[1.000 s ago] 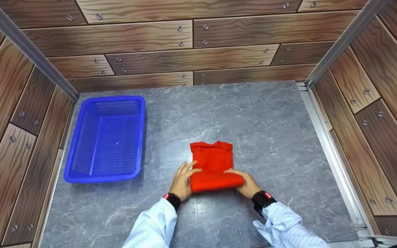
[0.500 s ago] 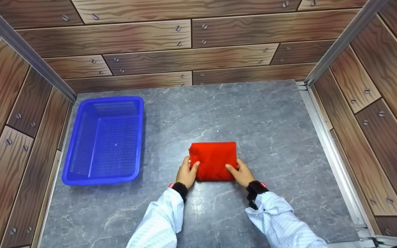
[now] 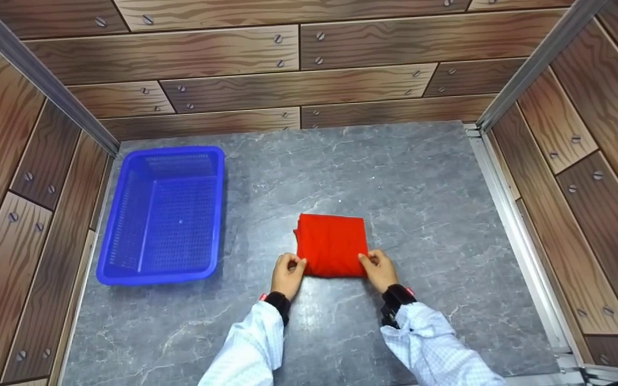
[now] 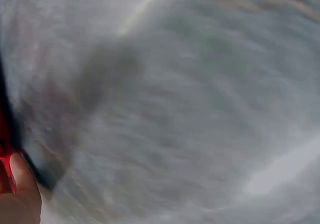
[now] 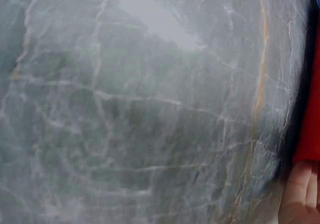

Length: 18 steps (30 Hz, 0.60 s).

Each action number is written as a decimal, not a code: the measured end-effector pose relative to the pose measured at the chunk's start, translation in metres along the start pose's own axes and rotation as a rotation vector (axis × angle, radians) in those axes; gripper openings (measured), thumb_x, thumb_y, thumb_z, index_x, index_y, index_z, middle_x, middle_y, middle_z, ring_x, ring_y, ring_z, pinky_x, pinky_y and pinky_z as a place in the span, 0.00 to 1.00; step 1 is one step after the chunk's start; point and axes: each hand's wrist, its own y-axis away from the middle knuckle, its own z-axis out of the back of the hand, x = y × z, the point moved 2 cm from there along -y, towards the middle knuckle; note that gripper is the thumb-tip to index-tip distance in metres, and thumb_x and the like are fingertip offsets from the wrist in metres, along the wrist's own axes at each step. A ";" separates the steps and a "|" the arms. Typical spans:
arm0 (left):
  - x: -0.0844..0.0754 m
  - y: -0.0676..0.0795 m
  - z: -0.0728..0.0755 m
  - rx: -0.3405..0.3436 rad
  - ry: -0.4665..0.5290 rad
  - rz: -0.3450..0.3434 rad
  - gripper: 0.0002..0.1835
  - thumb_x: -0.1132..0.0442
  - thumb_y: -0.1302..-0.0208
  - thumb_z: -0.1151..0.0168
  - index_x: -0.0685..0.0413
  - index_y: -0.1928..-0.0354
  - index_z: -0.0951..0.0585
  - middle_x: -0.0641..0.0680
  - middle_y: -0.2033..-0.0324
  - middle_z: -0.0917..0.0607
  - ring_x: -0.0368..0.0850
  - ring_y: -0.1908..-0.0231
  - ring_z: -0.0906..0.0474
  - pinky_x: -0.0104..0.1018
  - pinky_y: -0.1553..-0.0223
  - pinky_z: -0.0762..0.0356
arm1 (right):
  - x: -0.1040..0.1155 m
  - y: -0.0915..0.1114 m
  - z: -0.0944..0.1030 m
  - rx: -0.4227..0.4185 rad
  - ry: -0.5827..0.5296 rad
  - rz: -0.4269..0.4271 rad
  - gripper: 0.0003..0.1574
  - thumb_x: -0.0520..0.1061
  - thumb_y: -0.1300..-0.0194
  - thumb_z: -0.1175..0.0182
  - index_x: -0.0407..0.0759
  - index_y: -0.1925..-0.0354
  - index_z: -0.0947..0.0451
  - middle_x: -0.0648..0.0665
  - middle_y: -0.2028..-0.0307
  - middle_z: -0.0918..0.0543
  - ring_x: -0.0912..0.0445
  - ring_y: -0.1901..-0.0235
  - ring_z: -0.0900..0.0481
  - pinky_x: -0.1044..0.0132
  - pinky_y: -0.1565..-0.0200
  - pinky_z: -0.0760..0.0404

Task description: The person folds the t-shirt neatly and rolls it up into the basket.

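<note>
A red shirt lies folded into a compact rectangle on the grey marbled surface in the head view. My left hand pinches its near left edge between thumb and fingers. At the near right corner, my right hand pinches the cloth the same way. The left wrist view is blurred; a bit of the left hand and a sliver of the red shirt show at its left side. In the right wrist view, fingers of the right hand meet the red shirt at the right border.
A blue plastic basket with perforated sides stands to the left of the shirt, with nothing in it. Wood-patterned walls enclose the back and both sides. A metal rail runs along the right edge of the grey surface.
The rolled-up near part of the shirt has been folded forward over the collar, which is now out of sight. Both hands have shifted to pinching the folded shirt's near corners.
</note>
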 end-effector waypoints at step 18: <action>-0.005 -0.001 0.027 -0.036 -0.293 -0.230 0.02 0.68 0.49 0.35 0.57 0.74 0.20 0.54 0.63 0.19 0.52 0.59 0.24 0.40 0.54 0.30 | -0.008 0.004 0.017 -0.009 0.091 0.200 0.10 0.41 0.37 0.44 0.35 0.68 0.20 0.37 0.63 0.21 0.45 0.57 0.24 0.55 0.51 0.30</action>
